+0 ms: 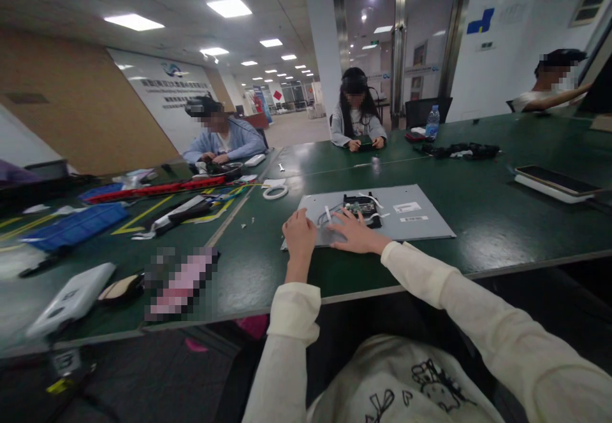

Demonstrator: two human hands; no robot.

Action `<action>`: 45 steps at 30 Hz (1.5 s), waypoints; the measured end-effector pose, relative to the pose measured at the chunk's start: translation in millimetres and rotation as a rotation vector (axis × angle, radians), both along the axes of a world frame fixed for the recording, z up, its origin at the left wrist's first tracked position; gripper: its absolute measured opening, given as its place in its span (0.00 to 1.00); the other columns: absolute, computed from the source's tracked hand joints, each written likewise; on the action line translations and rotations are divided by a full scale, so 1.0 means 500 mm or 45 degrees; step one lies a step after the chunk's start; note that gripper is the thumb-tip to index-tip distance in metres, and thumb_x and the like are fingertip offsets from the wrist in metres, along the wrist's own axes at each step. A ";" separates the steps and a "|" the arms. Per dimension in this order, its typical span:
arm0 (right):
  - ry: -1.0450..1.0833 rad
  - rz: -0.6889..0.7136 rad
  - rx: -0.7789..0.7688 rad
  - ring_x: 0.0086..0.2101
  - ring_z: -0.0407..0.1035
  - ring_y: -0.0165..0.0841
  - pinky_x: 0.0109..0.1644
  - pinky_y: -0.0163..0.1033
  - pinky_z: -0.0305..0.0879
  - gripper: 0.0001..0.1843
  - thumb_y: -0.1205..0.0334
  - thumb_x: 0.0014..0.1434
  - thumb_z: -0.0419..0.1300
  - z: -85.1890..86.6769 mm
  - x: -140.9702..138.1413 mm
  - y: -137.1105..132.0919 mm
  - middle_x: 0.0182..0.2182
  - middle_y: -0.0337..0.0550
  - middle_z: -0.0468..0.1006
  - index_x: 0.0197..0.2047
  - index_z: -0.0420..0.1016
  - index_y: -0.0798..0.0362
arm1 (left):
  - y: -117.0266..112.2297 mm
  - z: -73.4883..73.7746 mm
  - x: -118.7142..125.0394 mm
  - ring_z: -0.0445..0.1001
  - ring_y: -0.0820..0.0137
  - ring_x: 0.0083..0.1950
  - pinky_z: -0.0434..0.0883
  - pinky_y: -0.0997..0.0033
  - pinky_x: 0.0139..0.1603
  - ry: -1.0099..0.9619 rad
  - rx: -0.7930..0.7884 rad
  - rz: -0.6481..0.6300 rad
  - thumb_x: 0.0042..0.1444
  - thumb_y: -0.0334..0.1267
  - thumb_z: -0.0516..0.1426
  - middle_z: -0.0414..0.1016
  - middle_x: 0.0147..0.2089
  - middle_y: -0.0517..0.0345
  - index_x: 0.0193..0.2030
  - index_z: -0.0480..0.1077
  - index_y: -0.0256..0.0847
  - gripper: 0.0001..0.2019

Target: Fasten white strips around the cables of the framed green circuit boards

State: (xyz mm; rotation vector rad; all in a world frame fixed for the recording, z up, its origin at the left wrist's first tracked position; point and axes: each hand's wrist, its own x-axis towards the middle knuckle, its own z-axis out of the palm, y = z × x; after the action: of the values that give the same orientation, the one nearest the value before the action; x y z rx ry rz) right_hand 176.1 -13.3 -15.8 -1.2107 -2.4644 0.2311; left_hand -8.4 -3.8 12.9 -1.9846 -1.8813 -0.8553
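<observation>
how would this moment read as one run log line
grey panel: flat on green table | left hand: at panel's left end, grip unclear | right hand: spread open, near circuit board | white ring: left of panel

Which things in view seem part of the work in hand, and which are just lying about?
Probably part of the work, judging by the hands:
grey panel, with the left hand and right hand over its near side
circuit board on it
white strip between the hands

Apparently lying about:
white ring
blue bin
water bottle
</observation>
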 end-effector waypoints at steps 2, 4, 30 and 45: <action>0.003 -0.087 -0.017 0.67 0.32 0.54 0.60 0.74 0.33 0.31 0.41 0.61 0.53 -0.003 0.009 0.020 0.68 0.51 0.47 0.64 0.62 0.45 | -0.002 0.000 0.000 0.71 0.60 0.55 0.64 0.58 0.56 0.003 -0.021 -0.004 0.59 0.28 0.48 0.73 0.54 0.45 0.55 0.67 0.38 0.18; 0.004 -0.185 -0.025 0.67 0.31 0.54 0.61 0.74 0.34 0.31 0.41 0.62 0.52 -0.006 0.021 0.041 0.68 0.52 0.46 0.63 0.63 0.47 | -0.004 0.001 0.000 0.71 0.60 0.55 0.64 0.58 0.56 -0.001 -0.040 -0.008 0.59 0.29 0.48 0.73 0.54 0.45 0.54 0.67 0.38 0.17; -0.072 -1.266 -0.104 0.65 0.34 0.59 0.55 0.78 0.28 0.33 0.43 0.65 0.42 -0.071 0.280 0.217 0.67 0.61 0.47 0.68 0.53 0.50 | -0.004 -0.012 -0.004 0.72 0.61 0.54 0.67 0.60 0.56 -0.007 -0.109 -0.064 0.61 0.31 0.49 0.72 0.54 0.45 0.54 0.67 0.37 0.16; -0.089 -1.544 -0.195 0.65 0.33 0.63 0.54 0.80 0.29 0.35 0.45 0.64 0.40 -0.074 0.402 0.247 0.66 0.65 0.46 0.69 0.53 0.54 | 0.001 -0.017 -0.008 0.72 0.61 0.54 0.67 0.61 0.56 -0.016 -0.126 -0.056 0.61 0.31 0.50 0.72 0.53 0.46 0.53 0.67 0.38 0.15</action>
State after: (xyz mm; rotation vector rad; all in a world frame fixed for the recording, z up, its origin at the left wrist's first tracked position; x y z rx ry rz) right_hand 377.2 110.0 -52.8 -2.5046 -1.3648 0.0201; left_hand -12.4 -3.1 4.5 -2.0902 -1.9283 -0.8025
